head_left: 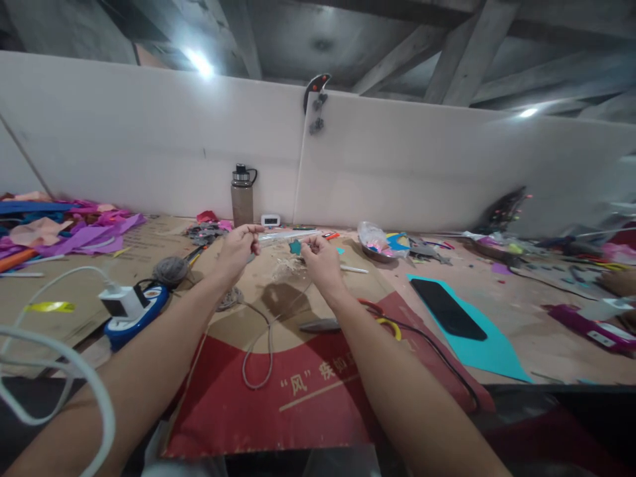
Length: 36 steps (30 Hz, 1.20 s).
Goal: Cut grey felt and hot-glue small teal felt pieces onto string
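Pinched in the fingers of my right hand [319,258] is a small teal star-shaped piece [295,247]. My left hand [242,248] is raised to the left of it, fingers curled together; whatever they may hold is too small to make out. Below both hands lies a red and tan board [263,417] with printed characters. A grey yarn strand [271,338] loops over the board from a small yarn coil [230,299] near my left wrist. Scissors [320,326] lie partly hidden under my right forearm. Pale scraps [288,267] are scattered between the hands.
Left are a grey yarn ball [170,270], a blue power strip [136,318] with a white charger, and coloured felt scraps [84,232]. A bottle [242,199] stands behind. Right, a black phone [447,308] lies on a turquoise sheet [501,358]; another person's hand [619,281] shows farther off.
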{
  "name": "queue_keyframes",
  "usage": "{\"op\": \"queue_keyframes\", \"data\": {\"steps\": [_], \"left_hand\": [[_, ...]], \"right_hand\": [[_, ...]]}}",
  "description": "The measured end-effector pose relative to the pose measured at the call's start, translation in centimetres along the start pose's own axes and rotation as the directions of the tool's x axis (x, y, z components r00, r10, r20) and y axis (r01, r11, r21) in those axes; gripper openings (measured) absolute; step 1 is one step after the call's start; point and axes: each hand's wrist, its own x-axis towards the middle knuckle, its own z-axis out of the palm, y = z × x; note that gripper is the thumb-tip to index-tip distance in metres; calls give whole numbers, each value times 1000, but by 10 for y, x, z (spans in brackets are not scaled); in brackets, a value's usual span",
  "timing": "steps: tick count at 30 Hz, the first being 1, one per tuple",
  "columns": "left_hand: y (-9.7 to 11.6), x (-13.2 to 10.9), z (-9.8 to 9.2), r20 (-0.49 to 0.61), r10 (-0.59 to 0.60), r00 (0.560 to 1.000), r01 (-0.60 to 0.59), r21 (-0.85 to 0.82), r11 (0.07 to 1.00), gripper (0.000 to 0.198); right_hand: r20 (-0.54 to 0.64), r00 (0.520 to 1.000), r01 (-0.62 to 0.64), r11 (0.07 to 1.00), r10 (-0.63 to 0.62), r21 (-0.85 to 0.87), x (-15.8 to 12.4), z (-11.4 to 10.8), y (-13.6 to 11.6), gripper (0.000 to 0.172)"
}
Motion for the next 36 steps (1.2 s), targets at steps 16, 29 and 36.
{"op": "queue_keyframes", "data": {"steps": [16, 29, 36], "left_hand": [[-12, 2, -16, -36, -160, 986, 162, 62, 985, 35], [-10, 0, -16, 60, -239, 969, 223, 195, 955, 50], [6, -11, -1, 361, -286, 887, 234, 183, 955, 29]], "right_hand": [[25, 997, -76, 997, 76, 25, -5, 10, 7, 15], [115, 992, -55, 998, 54, 12, -15, 14, -3, 15], [128, 991, 39, 998, -32, -53, -16, 9, 0, 17]]}}
